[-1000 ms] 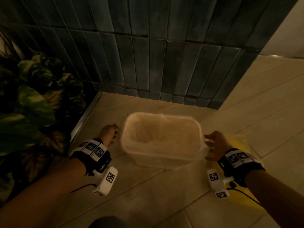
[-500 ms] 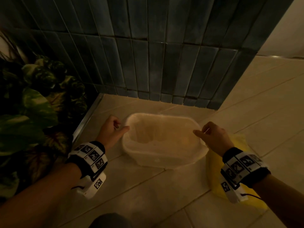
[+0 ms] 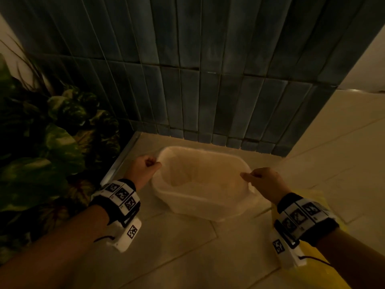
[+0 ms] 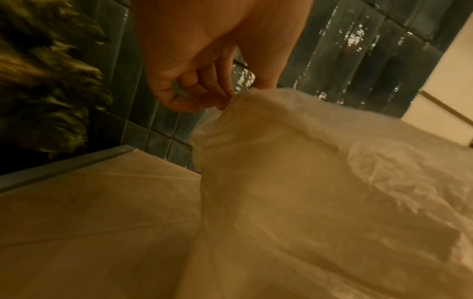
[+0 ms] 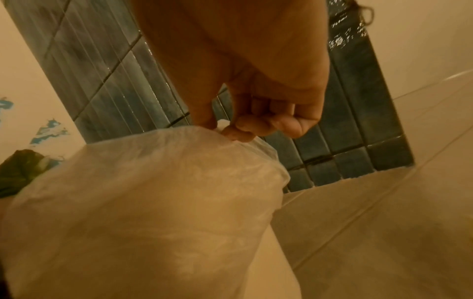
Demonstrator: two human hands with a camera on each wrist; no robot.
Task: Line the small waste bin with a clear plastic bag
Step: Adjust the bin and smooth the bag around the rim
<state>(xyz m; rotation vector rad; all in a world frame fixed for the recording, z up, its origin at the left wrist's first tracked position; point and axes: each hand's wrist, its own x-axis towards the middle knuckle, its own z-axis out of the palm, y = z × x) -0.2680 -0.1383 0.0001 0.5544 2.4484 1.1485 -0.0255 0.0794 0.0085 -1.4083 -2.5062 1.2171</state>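
The bin [image 3: 200, 197] sat on the floor [image 3: 177, 247] between the two hands, its long side running from one to the other — each equally near. The left hand [image 3: 143, 170] and right hand [image 3: 263, 182] each pinched the bag [image 3: 204, 174] at opposite rim ends; it looked thin, crinkled, already draped inside.

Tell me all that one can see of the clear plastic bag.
The clear plastic bag is thin, see-through and crinkled. It sits open inside the small waste bin, with its edge folded over the rim and hanging down the outer walls. The left hand pinches the edge at the bin's left end and the right hand pinches it at the right end. In the wrist views the film lies loosely wrinkled over the bin's sides. Its bottom inside looks slack.
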